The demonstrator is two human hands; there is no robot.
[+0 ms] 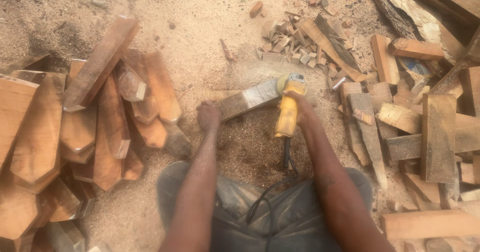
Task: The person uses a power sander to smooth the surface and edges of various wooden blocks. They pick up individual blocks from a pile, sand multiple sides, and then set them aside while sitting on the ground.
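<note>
Yellow grinder (pixel 288 113), reddish-brown planks (pixel 100 62) (dusty), tan sawdust (pixel 200 22), black cord (pixel 270 197)

I see both my bare forearms stretched forward. My left hand (pixel 208 115) is curled into a fist, knuckles up; my right hand (pixel 299 103) is closed, wrist angled inward.

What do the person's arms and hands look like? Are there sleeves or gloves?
Both arms are bare from the elbow down, with no sleeves in view. The left hand and the right hand wear no gloves, and no rings, watch or bracelets show. Fine pale sawdust dusts the forearms. Dark grey trousers cover the legs below.
</note>
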